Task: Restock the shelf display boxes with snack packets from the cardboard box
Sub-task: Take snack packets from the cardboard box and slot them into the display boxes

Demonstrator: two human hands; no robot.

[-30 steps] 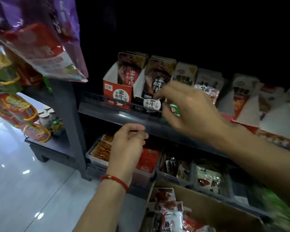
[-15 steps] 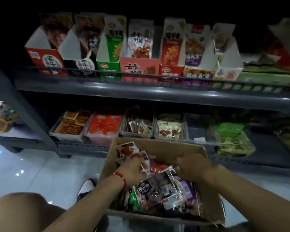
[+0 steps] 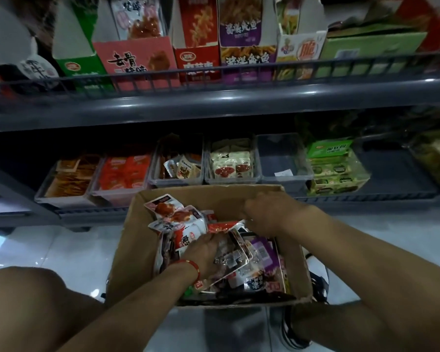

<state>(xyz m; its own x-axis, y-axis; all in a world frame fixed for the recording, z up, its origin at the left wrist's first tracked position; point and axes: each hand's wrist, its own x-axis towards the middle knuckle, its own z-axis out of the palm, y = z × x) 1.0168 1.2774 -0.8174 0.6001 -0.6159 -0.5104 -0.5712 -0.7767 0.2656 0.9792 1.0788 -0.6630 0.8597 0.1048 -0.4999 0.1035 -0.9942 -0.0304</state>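
Note:
A cardboard box [image 3: 127, 240] stands on the floor below me, full of mixed snack packets [image 3: 167, 208] in white, red, purple and dark wrappers. My left hand [image 3: 205, 251], with a red cord at the wrist, is pushed into the pile, its fingers curled around packets. My right hand [image 3: 269, 212] sits at the box's far right side with its fingers bent down onto a red packet's edge; the fingertips are hidden. On the upper shelf stand the display boxes: green [image 3: 79, 64], pink [image 3: 137, 59], red [image 3: 198, 59] and purple [image 3: 247, 57].
A grey rail [image 3: 214, 97] fronts the upper shelf. The lower shelf holds clear bins of snacks [image 3: 69, 179], one nearly empty bin [image 3: 282, 161] and green packs [image 3: 333, 168]. My knee [image 3: 36, 301] is at bottom left, and a shoe [image 3: 292, 331] rests on the white tiled floor.
Both hands left the upper shelf's display boxes and dropped into the cardboard box. My view lowered, and the hands now dig among the packets.

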